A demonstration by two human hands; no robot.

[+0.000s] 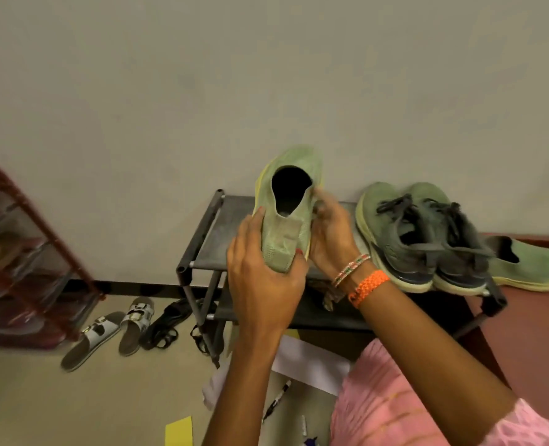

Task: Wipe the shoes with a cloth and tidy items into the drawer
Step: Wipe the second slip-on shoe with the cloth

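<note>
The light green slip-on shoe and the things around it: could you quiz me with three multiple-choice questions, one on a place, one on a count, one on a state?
1. Where does the pair of laced grey-green sneakers sit?
A. On the top shelf of the dark shoe rack
B. On the floor beside the sandals
C. Inside the red rack

2. How many white buckled sandals lie on the floor?
A. One
B. Two
C. Four

3. How is the light green slip-on shoe held?
A. It lies untouched on the rack
B. One hand dangles it by the heel
C. Both hands grip it, lifted, opening toward the camera

Answers: 1 A, the sneakers rest on the rack's top shelf. 2 B, two sandals lie side by side. 3 C, the left hand and right hand curl round its sides.
</note>
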